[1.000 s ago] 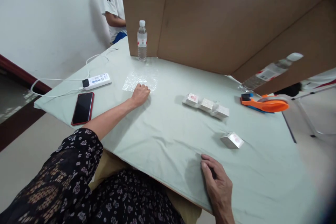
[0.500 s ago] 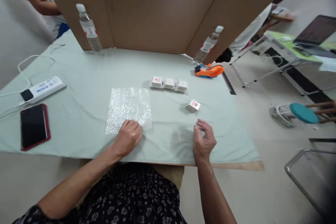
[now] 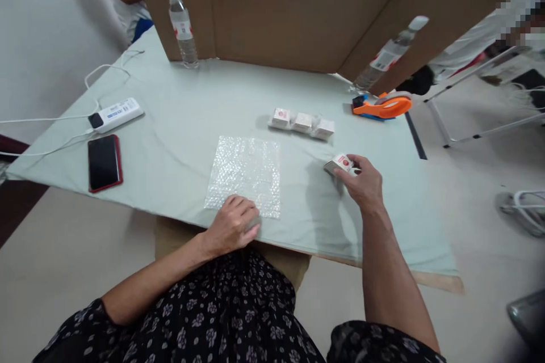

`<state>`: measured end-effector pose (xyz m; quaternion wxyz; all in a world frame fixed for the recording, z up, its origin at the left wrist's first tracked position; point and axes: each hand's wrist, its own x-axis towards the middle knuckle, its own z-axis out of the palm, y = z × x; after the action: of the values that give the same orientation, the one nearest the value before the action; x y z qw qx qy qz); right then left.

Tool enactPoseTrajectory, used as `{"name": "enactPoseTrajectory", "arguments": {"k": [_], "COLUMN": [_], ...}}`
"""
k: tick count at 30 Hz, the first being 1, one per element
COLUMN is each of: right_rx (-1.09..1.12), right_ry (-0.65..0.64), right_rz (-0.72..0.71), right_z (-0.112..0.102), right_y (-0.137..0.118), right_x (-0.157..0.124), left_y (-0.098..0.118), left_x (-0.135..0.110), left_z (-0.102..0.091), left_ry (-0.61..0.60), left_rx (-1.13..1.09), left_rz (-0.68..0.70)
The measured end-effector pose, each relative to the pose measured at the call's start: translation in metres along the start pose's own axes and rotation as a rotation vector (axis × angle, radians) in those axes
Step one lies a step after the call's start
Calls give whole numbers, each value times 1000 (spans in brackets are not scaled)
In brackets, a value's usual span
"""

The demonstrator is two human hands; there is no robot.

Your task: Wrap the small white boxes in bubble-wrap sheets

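My right hand [image 3: 364, 181] grips a small white box [image 3: 340, 164] with a red print between thumb and fingers, tilted at the table surface. A square sheet of bubble wrap [image 3: 244, 173] lies flat to the left of it. On the sheet's near edge rests my left hand [image 3: 236, 221], fingers loosely bent and thumb apart, with nothing seen in it. Beyond the sheet, to the right, three small boxes in bubble wrap [image 3: 302, 122] stand in a row.
An orange tape dispenser [image 3: 383, 106] lies at the right back, beside a leaning water bottle [image 3: 387, 57]. Another bottle [image 3: 183, 28] stands at the left back. A cardboard screen [image 3: 276, 11] closes off the rear. At left are a phone [image 3: 104, 163] and a white power strip [image 3: 119, 115] with cables.
My right hand has reached forward and taken hold of the single box, tilting it. My left hand's fingers have loosened at the bubble wrap's edge. The whole view has shifted.
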<state>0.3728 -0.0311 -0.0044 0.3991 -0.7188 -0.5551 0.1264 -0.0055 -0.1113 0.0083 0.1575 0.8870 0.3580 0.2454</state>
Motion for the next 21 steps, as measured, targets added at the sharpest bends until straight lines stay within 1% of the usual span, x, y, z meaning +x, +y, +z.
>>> {"name": "enactPoseTrajectory", "arguments": {"k": [2, 3, 5, 6, 8, 10, 13, 16, 18, 21], "right_rx": [54, 90, 147, 169, 199, 221, 226, 176, 145, 128], "right_ry": [-17, -48, -153, -219, -332, -392, -446, -511, -543, -567], "right_rz": [-25, -52, -131, -176, -260, -329, -413, -446, -434, -410], "right_z": [-1, 0, 9, 16, 35, 57, 89, 113, 122, 125], "right_y": [-28, -45, -81, -98, -126, -145, -154, -150, -145, -141], "right_x": [-18, -29, -50, -59, -72, -79, -83, -86, -88, -89], "left_y": [-9, -14, -24, -28, -34, -39, -44, -47, -49, -49], "left_x": [-10, -14, -20, -22, -23, -22, -24, -26, -28, -29], "left_z": [-9, -13, -17, -18, -18, -18, -17, -17, -17, -15], "left_ry": [85, 133, 203, 217, 201, 158, 112, 110, 120, 146], "left_rx": [20, 42, 80, 94, 114, 120, 108, 101, 98, 92], "left_rz": [-81, -132, -216, -239, -255, -262, -272, -264, -259, -255]}}
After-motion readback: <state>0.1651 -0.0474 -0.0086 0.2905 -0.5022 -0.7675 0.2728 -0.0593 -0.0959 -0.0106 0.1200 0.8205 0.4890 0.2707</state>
